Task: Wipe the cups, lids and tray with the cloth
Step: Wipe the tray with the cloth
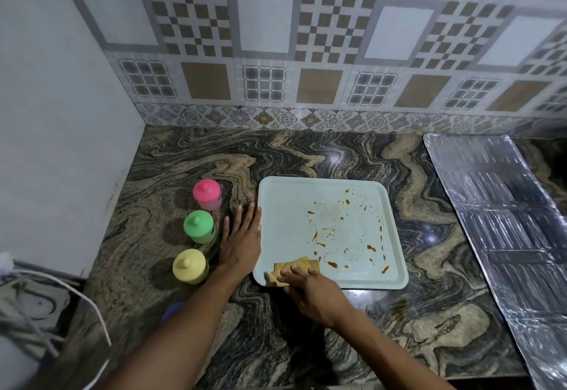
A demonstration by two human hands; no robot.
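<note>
Head view. Two bare forearms reach in from the bottom edge. Right hand [310, 291] sits at the tray's near-left corner, fingers [299, 270] stretched forward and laid on top of a tan folded cloth [294, 264], pressing it down rather than curling round it; the thumb is hard to make out. Cloth lies partly over the tray's near rim.

Left hand [242, 239] lies flat on the countertop [337, 156], fingers straight and together, its edge against the tray's left rim, holding nothing.

Pale tray [285, 202] rests flat on the swirled stone countertop, smeared with brown-orange stains [333, 264] across its middle and near side.

Left of the left hand, three lidded cups stand in a row, apart from the tray: pink cup [207, 195] farthest, green cup [198, 226] in the middle, yellow cup [189, 266] nearest. Each carries a knobbed lid of its own colour.

Foil sheet [506, 205] covers the counter at right. Tiled wall [276, 37] behind. White cord [76, 291] at lower left.
</note>
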